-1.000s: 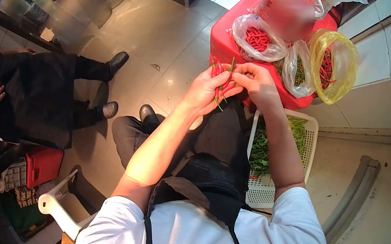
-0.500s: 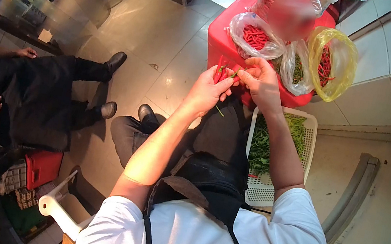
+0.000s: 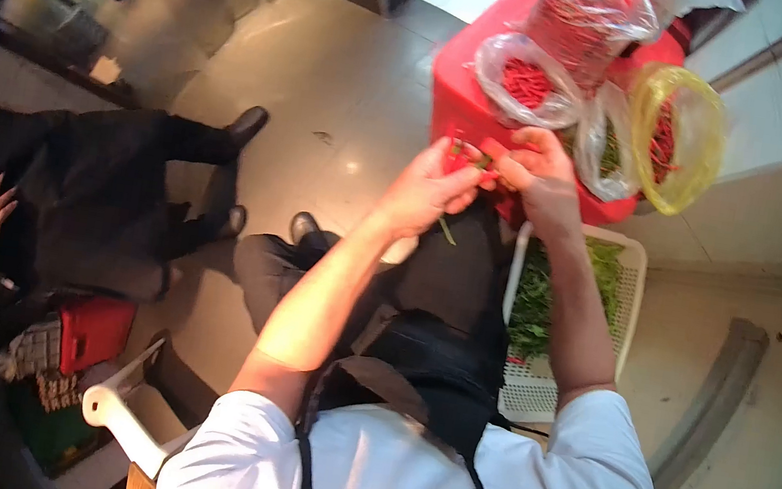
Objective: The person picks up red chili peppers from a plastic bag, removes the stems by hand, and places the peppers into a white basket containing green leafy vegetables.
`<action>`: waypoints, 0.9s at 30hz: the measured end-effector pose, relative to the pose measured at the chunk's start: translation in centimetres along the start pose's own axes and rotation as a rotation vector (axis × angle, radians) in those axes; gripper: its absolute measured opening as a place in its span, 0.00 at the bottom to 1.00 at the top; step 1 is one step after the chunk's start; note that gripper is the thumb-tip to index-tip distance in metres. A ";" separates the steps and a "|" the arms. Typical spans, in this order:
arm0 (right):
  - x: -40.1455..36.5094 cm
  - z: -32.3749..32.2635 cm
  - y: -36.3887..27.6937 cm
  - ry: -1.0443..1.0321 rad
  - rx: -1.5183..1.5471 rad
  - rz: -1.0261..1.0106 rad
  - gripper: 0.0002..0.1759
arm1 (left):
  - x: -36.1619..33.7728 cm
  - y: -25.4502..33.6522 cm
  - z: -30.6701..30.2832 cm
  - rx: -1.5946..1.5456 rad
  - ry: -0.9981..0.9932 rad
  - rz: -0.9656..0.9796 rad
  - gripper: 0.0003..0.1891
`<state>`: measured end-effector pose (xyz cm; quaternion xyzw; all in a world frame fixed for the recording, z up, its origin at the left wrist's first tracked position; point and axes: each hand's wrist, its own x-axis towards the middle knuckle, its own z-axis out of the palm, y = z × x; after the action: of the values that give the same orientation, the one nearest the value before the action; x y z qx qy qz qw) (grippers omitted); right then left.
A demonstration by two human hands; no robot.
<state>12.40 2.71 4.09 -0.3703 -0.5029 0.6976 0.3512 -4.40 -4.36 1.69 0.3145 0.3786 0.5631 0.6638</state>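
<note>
My left hand [image 3: 433, 190] is closed on red chilies [image 3: 457, 160], and a thin green stem hangs below it. Touching the chilies from the other side, my right hand [image 3: 534, 177] pinches at a red and green chili end; the fingertips are slightly blurred. Just beyond the hands, a clear plastic bag of red chilies [image 3: 527, 83] sits open on a red stool [image 3: 456, 77]. Beside it are a clear bag with green contents [image 3: 610, 148] and a yellow bag [image 3: 698, 139] holding red chilies.
A white perforated basket [image 3: 530, 399] with green leaves and green chilies [image 3: 534, 301] stands below my right forearm. A large bag of red chilies [image 3: 586, 21] is at the stool's back. At left sits another person [image 3: 84, 199] in dark clothes, near a red container [image 3: 94, 335].
The whole view has shifted, so the scene sits slightly further right. My right fingers have moved in against the chilies held by my left hand. The other person's far hand no longer shows.
</note>
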 end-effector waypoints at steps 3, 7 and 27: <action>0.2 0.3 0.4 -0.132 0.022 -0.039 0.22 | -0.3 0.3 -0.1 0.031 -0.076 -0.024 0.11; 0.0 0.0 -0.2 -0.154 -0.142 -0.049 0.24 | 0.0 0.6 -0.1 0.083 -0.098 -0.049 0.11; 2.5 -14.3 -0.2 0.641 -1.074 -0.425 0.15 | 2.1 -0.2 1.1 -0.316 0.001 -0.240 0.08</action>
<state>23.68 11.28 0.74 -0.5760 -0.7137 0.1206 0.3799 -3.18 -2.33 1.74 0.1587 0.3205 0.5325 0.7671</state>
